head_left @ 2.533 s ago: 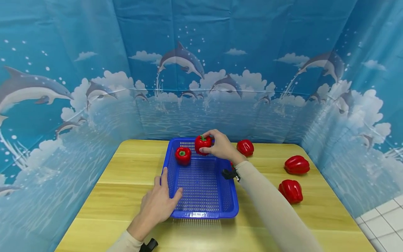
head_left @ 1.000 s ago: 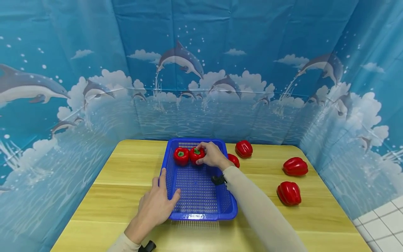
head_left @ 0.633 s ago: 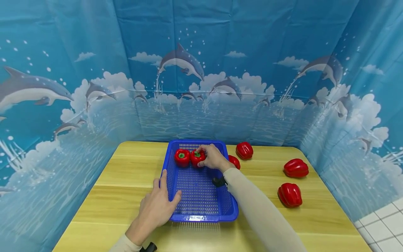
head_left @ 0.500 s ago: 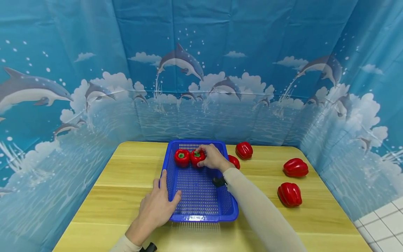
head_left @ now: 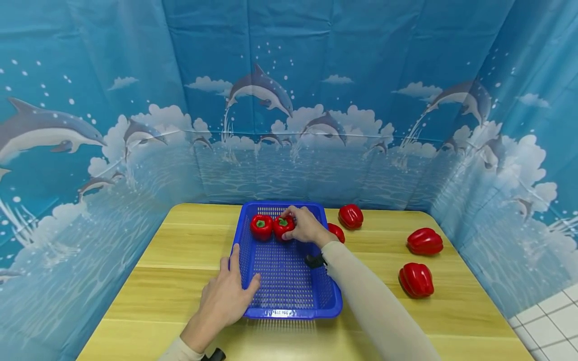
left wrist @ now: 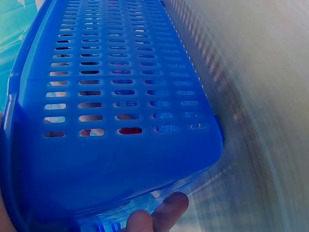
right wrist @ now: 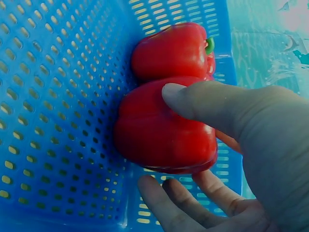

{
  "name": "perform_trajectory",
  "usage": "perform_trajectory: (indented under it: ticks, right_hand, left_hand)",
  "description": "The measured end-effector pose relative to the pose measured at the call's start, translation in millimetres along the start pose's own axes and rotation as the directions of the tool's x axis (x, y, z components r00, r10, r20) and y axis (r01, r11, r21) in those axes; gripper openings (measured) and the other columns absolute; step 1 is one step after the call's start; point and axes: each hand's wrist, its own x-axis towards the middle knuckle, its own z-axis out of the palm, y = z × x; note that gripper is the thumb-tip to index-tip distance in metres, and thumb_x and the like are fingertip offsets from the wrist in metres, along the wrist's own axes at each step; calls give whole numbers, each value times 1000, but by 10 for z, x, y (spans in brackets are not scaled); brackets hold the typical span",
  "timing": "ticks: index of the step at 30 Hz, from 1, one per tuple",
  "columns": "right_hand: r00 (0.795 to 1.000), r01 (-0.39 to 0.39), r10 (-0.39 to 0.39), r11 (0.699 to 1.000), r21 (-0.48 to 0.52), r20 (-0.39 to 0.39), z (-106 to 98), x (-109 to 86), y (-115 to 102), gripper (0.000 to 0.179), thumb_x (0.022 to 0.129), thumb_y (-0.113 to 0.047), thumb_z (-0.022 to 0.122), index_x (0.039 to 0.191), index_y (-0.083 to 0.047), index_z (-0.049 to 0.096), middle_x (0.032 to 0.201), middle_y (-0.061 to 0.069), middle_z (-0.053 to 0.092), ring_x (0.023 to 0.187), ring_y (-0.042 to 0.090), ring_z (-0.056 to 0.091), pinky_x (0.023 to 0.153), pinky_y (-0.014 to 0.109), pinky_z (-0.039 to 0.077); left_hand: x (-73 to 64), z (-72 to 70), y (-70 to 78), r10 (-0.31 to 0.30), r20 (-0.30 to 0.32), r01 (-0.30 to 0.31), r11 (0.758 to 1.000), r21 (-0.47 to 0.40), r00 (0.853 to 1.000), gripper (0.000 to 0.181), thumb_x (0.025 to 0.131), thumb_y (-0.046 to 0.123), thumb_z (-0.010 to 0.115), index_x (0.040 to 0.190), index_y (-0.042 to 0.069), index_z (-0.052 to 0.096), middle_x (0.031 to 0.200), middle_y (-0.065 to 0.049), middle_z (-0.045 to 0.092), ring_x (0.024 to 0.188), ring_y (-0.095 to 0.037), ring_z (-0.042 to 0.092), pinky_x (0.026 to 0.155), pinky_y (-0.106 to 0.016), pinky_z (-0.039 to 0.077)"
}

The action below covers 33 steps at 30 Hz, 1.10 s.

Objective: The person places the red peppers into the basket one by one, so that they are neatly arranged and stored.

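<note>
My right hand (head_left: 303, 225) reaches into the blue plastic basket (head_left: 289, 313) and holds a red bell pepper (head_left: 282, 229) between thumb and fingers. In the right wrist view the thumb lies across the near side of that bell pepper (right wrist: 159, 130), with several fingers curving below it. A second red bell pepper (head_left: 261, 227) stands close beside it at the basket's far left, green stem up. My left hand (head_left: 223, 296) rests at the basket's left side, fingers extended outside the wall and thumb over the rim. In the left wrist view two fingertips (left wrist: 171, 210) show at the basket's lower edge.
Right of the basket, a bell pepper (head_left: 336, 232) is partly hidden by the right arm. Others lie at the back edge (head_left: 350, 216) and farther right, one bell pepper (head_left: 425, 241) behind another (head_left: 416, 280). A dolphin-print curtain (head_left: 289, 165) encloses the wooden table (head_left: 180, 250).
My right hand has lowered the bell pepper and moved it left, from the basket's back right to beside the other one. Over the last half second it stays there. The left hand keeps its place.
</note>
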Motion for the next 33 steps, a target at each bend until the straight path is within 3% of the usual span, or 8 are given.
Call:
perform_trajectory:
  ticks: [10, 18, 25, 33]
  right_hand:
    - [999, -5, 7, 999, 39, -35, -20, -105, -51, 62, 103, -25, 92, 158, -13, 67, 155, 21, 65, 139, 37, 63, 119, 60, 60]
    - [999, 28, -25, 997, 71, -39, -88, -185, -45, 57, 109, -30, 85, 158, -10, 67, 155, 21, 64, 135, 39, 65, 116, 61, 60]
    - [998, 54, -51, 994, 97, -41, -210, -295, -104, 54, 113, -32, 80, 159, -8, 66, 159, 24, 61, 145, 48, 66, 122, 66, 58]
    - [994, 103, -100, 990, 93, -30, -305, -417, -104, 55, 114, -31, 78, 160, -5, 65, 160, 24, 60, 149, 49, 64, 124, 65, 57]
  left_hand:
    - [-9, 21, -9, -2, 7, 2, 1000, -9, 1000, 108, 111, 60, 69, 188, 10, 12, 173, -32, 48, 72, -29, 66, 58, -41, 60]
    - [-3, 23, -11, 4, -3, -4, 1000, -4, 1000, 108, 111, 57, 70, 188, 9, 12, 172, -32, 49, 73, -28, 66, 61, -44, 62]
    - [6, 12, -4, 3, -4, -3, 1000, -6, 1000, 108, 111, 57, 71, 189, 10, 11, 172, -32, 48, 70, -27, 64, 57, -39, 59]
    - [5, 17, -1, 3, -9, -3, 1000, 11, 1000, 108, 111, 58, 70, 188, 10, 11, 172, -32, 48, 74, -30, 68, 62, -45, 63]
